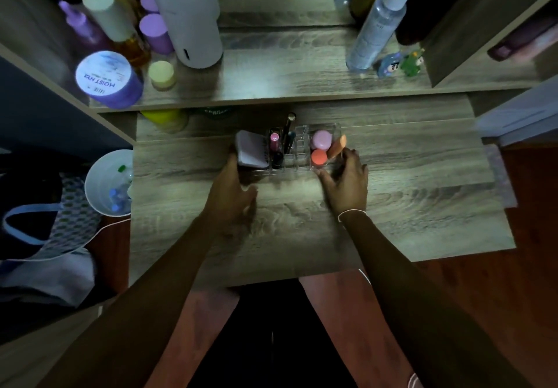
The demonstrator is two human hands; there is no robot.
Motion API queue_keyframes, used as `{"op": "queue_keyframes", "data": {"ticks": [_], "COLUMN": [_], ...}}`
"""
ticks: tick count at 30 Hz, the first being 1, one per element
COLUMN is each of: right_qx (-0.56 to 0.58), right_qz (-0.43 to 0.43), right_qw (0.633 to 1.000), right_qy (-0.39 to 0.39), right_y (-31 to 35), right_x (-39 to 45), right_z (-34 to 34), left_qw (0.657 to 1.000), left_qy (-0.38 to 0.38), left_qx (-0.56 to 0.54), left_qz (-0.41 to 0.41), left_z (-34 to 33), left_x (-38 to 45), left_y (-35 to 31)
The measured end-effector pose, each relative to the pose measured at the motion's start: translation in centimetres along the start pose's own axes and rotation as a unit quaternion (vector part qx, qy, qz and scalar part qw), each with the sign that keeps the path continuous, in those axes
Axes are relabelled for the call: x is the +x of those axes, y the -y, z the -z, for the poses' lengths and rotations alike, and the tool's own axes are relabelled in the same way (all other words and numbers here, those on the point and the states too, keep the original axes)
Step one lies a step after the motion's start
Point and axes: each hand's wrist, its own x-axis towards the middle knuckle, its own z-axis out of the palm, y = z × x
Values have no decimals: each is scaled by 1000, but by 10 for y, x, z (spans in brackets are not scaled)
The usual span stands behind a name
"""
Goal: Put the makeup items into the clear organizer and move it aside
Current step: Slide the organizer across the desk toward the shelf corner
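The clear organizer (299, 146) stands on the wooden desk (302, 221), near its back. Inside it are a lilac compact (252, 152), a pink lip tube (274, 143), dark pencils (288, 133), a pink round pot (321, 139), an orange sponge (319, 157) and an orange tube (337, 146). My left hand (234, 188) grips the organizer's left end, under the compact. My right hand (347, 180) holds its right end, fingers against the front corner.
A raised shelf (287, 67) behind holds bottles, a purple jar (105, 78), a white cylinder (187, 13) and a spray bottle (377, 28). A white bin (105, 183) sits left of the desk. A yellow lid (164, 118) lies under the shelf.
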Motion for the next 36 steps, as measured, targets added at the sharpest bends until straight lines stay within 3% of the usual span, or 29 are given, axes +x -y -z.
{"op": "queue_keyframes", "data": {"ticks": [16, 36], "right_qx": [-5, -6], "right_qz": [-4, -24], "right_qw": [1000, 1000], "right_qy": [-11, -18], "right_y": [-41, -100], "right_x": [18, 51], "right_z": [26, 79], "left_qw": [999, 999], "left_qy": [20, 40], "left_qx": [17, -5], "left_qz": [-27, -1], "left_z": [-37, -107], "left_x": [8, 22], "left_y": [-27, -75]}}
